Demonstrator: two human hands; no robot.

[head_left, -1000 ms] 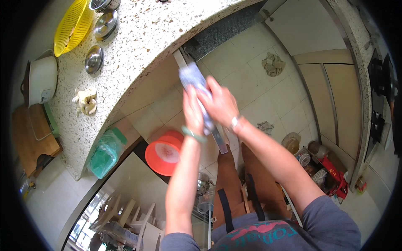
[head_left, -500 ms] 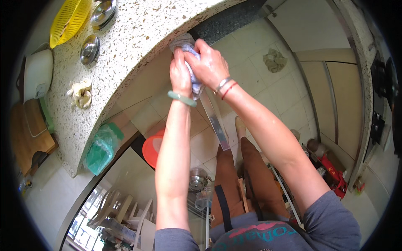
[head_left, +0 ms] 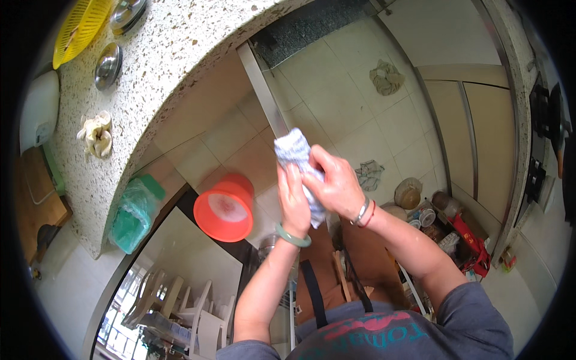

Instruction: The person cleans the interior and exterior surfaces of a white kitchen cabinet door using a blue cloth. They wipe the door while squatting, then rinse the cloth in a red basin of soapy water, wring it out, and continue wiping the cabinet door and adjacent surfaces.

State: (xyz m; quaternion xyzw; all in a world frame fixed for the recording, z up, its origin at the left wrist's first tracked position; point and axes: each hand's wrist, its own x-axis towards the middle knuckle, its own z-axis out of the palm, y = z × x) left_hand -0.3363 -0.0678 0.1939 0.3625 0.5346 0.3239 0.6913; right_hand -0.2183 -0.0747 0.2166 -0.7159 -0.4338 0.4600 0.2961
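A long flat metal strip [head_left: 262, 90] runs from under the counter's edge toward me. Its near end is hidden by the white and blue cloth [head_left: 292, 148] wrapped around it. My left hand [head_left: 293, 195], below a green bangle, presses on the cloth from the left with its fingers together. From the right, my right hand [head_left: 337, 185] grips the same cloth, thumb on top; a silver bracelet and a red string circle that wrist.
On the speckled counter [head_left: 174, 54] to the left lie a yellow basket [head_left: 81, 30], metal lids [head_left: 108, 66] and a crumpled pale cloth [head_left: 96, 133]. A red bucket [head_left: 207, 210] stands on the floor. Rags [head_left: 387, 77] lie on the tiles; jars and bags crowd the right.
Both hands have slid the cloth along the strip, from the counter's edge toward my body. The far part of the strip is now uncovered, and more of the red bucket shows.
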